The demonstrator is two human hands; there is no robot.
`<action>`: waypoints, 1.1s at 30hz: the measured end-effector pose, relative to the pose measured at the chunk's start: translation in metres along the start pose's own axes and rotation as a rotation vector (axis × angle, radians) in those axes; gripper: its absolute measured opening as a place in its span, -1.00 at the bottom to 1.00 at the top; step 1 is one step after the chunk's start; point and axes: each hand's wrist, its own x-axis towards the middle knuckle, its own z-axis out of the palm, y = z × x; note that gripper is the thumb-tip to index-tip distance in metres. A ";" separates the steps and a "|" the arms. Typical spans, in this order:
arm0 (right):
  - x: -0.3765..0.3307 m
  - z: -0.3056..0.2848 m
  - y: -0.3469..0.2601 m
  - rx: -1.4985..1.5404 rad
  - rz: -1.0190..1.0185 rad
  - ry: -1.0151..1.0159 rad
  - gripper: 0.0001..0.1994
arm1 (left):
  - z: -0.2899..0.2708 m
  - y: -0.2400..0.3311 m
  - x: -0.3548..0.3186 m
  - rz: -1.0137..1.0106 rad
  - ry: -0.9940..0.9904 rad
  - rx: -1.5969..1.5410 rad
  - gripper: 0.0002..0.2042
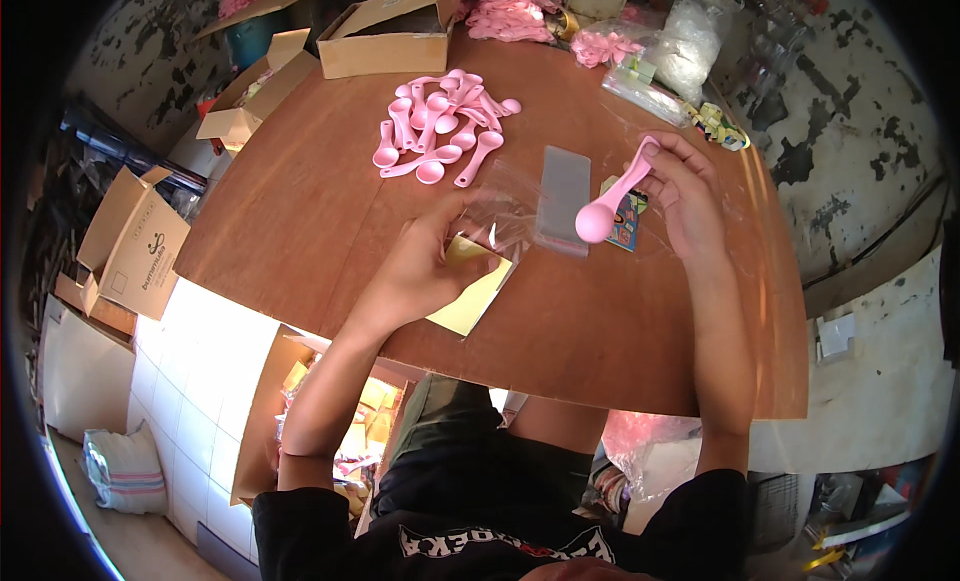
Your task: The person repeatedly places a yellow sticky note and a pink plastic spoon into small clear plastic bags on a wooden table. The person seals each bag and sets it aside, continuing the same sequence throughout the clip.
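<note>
A pink spoon [612, 199] is held up in my right hand [683, 186], its handle pinched between thumb and fingers and its round bowl pointing down to the left. My left hand [428, 261] grips a clear plastic bag [495, 216] with a yellow card [470, 299] in its lower part; the bag's upper end spreads loosely away from me. Between the hands lies a stack of clear plastic sleeves [563, 196]. Partly behind the spoon are small printed cards [626, 226] in blue and yellow. Farther off, a heap of pink spoons [435, 121] rests on the brown table [300, 201].
At the table's far edge stand an open cardboard box [385, 46], pink bundles [508, 16] and clear plastic packs [650, 91]. More cartons [140, 246] are at the left. Below the table's near edge, an open box [265, 411] holds yellow packets.
</note>
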 end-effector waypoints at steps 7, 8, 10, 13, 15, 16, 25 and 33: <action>-0.022 0.009 0.002 -0.045 0.319 -0.316 -0.81 | 0.025 0.016 0.008 0.038 -0.094 0.023 -0.35; -0.025 0.014 0.004 -0.019 0.314 -0.299 -0.80 | 0.026 0.016 0.007 0.048 -0.097 0.010 -0.35; -0.024 0.011 0.007 -0.028 0.309 -0.342 -0.80 | 0.029 0.019 0.005 0.066 -0.103 -0.031 -0.36; -0.027 0.012 0.006 -0.070 0.265 -0.367 -0.79 | 0.032 0.020 0.004 0.034 -0.081 -0.100 -0.48; -0.029 0.015 0.003 -0.099 0.227 -0.349 -0.79 | 0.033 0.015 0.006 -0.020 -0.052 -0.124 -0.56; -0.030 0.017 0.001 -0.102 0.214 -0.333 -0.79 | 0.035 0.013 0.009 -0.022 -0.028 -0.121 -0.67; -0.026 0.003 -0.020 -0.084 0.072 -0.238 -0.79 | 0.028 0.005 0.010 0.029 0.041 -0.046 -0.86; -0.024 -0.001 -0.033 0.073 -0.158 -0.019 -0.80 | 0.031 0.012 0.011 -0.049 -0.026 -0.027 -0.89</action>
